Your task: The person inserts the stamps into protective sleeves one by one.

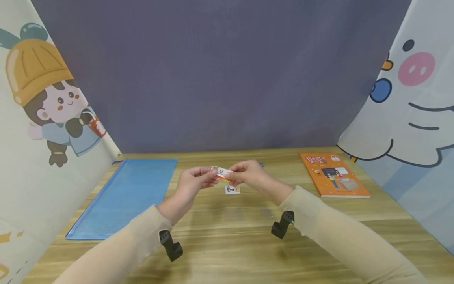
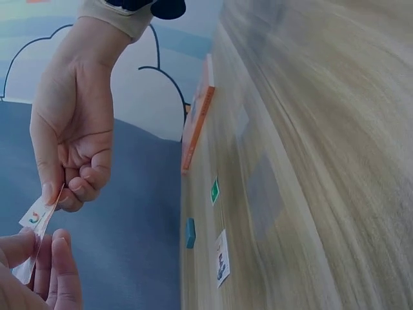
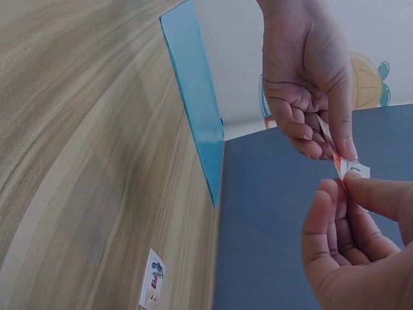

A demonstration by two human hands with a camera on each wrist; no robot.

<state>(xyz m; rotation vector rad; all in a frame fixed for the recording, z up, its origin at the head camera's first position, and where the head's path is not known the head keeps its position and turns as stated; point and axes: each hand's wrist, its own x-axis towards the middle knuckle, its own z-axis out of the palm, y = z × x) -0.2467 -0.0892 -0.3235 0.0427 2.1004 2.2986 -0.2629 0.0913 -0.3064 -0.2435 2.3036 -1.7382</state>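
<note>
While both hands are above the wooden table (image 1: 227, 252), their fingers meet at one small printed card (image 1: 224, 172), white with a red and orange strip. The left hand (image 1: 192, 182) pinches its left side between the thumb and the curled fingers, with only the thin card in the gap. The right hand (image 1: 252, 173) holds the other side in a similar manner, its thumb pressed on the card and the other fingers bent behind. Thus the card is between the two sets of fingertips, off the table. Below the fingers, a picture card (image 1: 232, 190) lies on the tabletop, and a small green card (image 2: 215, 191) lies near it, apart. Just beyond the right fingers there is a little blue object (image 2: 190, 233); what it is, I cannot tell. Well to the left of the left fingers lies a flat blue pouch (image 1: 131, 193), and well to the right of the right fingers lies an orange book (image 1: 333, 175) with its cover up.
</note>
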